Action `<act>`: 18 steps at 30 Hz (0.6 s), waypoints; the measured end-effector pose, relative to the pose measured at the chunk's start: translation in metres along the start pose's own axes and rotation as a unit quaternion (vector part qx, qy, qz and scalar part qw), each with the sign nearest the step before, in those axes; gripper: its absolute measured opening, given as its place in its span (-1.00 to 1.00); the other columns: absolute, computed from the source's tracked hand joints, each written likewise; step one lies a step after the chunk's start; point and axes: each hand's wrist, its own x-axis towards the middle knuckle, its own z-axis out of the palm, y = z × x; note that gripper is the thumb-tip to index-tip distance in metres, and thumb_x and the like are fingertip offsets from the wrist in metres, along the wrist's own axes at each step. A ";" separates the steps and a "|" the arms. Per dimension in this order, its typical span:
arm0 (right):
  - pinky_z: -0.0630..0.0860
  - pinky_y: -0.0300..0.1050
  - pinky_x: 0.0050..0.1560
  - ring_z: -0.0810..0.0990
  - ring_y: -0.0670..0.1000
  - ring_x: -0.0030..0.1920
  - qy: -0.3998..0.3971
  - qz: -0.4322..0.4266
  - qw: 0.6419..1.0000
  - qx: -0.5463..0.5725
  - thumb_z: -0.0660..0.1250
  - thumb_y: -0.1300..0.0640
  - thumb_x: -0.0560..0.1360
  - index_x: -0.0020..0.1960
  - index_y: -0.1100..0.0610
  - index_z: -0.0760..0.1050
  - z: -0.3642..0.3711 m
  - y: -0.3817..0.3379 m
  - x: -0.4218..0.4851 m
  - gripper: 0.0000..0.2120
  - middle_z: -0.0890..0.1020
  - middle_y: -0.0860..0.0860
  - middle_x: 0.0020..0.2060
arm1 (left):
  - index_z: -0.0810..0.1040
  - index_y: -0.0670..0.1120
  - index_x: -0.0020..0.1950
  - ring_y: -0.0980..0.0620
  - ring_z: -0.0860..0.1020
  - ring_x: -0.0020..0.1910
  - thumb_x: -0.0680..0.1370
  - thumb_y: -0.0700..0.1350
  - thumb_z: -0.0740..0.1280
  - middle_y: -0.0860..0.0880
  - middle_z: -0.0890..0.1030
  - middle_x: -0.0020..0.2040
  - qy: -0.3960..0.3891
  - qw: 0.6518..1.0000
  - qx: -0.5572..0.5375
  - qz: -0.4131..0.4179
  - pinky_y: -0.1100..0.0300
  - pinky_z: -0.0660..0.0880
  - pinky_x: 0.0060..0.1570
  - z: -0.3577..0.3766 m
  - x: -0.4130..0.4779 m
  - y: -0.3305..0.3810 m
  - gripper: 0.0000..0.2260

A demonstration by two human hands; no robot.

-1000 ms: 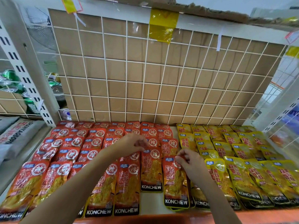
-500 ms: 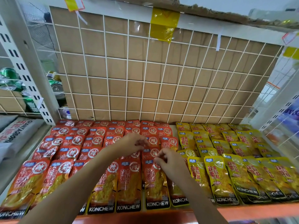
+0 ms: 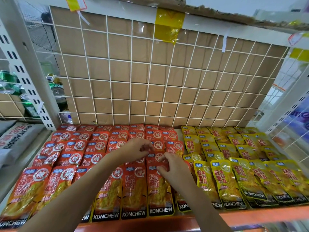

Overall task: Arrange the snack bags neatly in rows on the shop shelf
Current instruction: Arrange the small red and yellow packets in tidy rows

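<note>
The red snack bag (image 3: 158, 193) lies in the front row on the shelf (image 3: 250, 215), its top edge pinched and hidden by the right hand (image 3: 174, 170). The left hand (image 3: 133, 150) has its fingers curled over the red bags (image 3: 98, 146) behind; I cannot tell whether it grips one.

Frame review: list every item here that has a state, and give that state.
red snack bags, flat in overlapping rows, left side
yellow snack bags, flat in overlapping rows, right side
front red bag, flat, top edge pinched
right hand, pinching front red bag's top
left hand, fingers curled above red snack bags, grip unclear
</note>
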 end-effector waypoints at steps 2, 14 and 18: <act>0.35 -0.43 -0.15 0.46 -0.20 -0.04 0.032 -0.033 0.998 -0.033 0.30 -0.04 0.50 0.12 -0.01 0.45 0.001 0.001 -0.004 -0.77 0.45 -0.18 0.03 | 0.57 0.02 0.11 0.33 0.44 -0.16 0.54 -0.20 0.29 0.15 0.53 -0.09 0.000 1.000 0.001 0.001 0.49 0.34 -0.24 0.000 0.000 -0.001 -0.80; -0.28 -0.33 0.29 -0.07 -0.27 0.41 -0.105 -0.100 0.984 -0.105 -0.07 -0.51 0.21 0.51 -0.03 0.02 0.003 0.009 -0.024 -0.02 0.03 -0.16 0.50 | 0.58 0.01 0.07 0.24 0.50 -0.13 0.54 -0.22 0.29 0.12 0.55 -0.14 0.021 1.000 -0.020 0.000 0.43 0.42 -0.17 0.006 0.000 -0.004 -0.81; -0.37 -0.24 0.31 -0.14 -0.16 0.47 -0.109 -0.114 0.979 -0.130 -0.12 -0.53 0.14 0.52 -0.01 -0.02 0.008 0.007 -0.025 0.06 -0.04 -0.12 0.51 | 0.58 0.02 0.04 0.25 0.51 -0.16 0.53 -0.23 0.30 0.15 0.54 -0.18 0.026 0.999 -0.027 0.000 0.42 0.44 -0.20 0.007 0.000 -0.005 -0.82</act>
